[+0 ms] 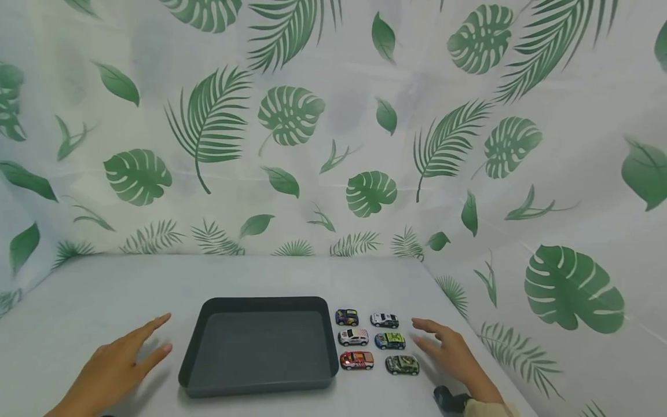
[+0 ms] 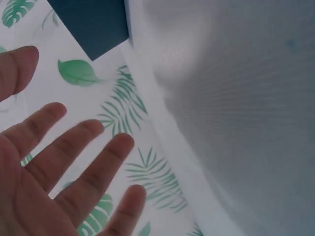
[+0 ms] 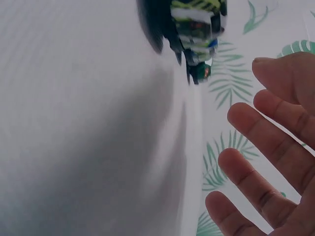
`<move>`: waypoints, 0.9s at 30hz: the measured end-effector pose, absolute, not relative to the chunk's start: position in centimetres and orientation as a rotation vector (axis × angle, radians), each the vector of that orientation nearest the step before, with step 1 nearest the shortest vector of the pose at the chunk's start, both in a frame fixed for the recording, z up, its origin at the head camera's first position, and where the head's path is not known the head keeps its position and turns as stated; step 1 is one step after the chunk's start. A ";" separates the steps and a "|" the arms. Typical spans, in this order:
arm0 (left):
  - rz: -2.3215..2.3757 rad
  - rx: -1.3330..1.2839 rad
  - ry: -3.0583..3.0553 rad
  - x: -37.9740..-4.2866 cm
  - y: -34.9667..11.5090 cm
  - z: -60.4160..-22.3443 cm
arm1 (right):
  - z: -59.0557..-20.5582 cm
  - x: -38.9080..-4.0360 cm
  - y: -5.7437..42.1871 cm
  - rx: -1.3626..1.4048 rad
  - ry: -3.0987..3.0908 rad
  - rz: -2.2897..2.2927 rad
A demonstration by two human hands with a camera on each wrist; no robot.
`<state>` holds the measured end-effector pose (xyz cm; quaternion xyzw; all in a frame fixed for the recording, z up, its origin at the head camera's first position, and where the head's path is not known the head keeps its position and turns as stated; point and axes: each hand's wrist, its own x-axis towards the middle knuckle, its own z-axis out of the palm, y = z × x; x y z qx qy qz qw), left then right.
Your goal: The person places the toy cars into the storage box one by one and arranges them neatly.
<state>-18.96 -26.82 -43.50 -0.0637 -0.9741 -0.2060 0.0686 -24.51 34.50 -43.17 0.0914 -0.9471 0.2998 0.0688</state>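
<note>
A dark grey rectangular tray (image 1: 260, 389) lies on the white table between my hands. My left hand (image 1: 116, 364) is off the tray's left side, thumb and fingers spread, holding nothing; the left wrist view shows its fingers (image 2: 93, 189) apart beside a corner of the tray (image 2: 96, 27). Right of the tray stand several toy cars in two columns: blue (image 1: 347, 317), white (image 1: 353, 337) and red (image 1: 356, 360), then white-and-black (image 1: 384, 320), blue-and-yellow (image 1: 390, 340) and camouflage green (image 1: 402, 365). Just right of them my right hand (image 1: 448, 350) hovers empty, its fingers (image 3: 266, 132) extended.
A white cloth (image 1: 333, 145) printed with green leaves hangs behind the table and along its sides. The white tabletop (image 1: 250, 275) reaches back to it. A dark band (image 1: 450, 399) is on my right wrist, by a pale sleeve (image 1: 487, 409).
</note>
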 end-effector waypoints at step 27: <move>-1.305 -0.494 -2.911 -23.6 -27.7 -42.5 | -41.3 -29.4 33.9 0.557 -2.903 1.256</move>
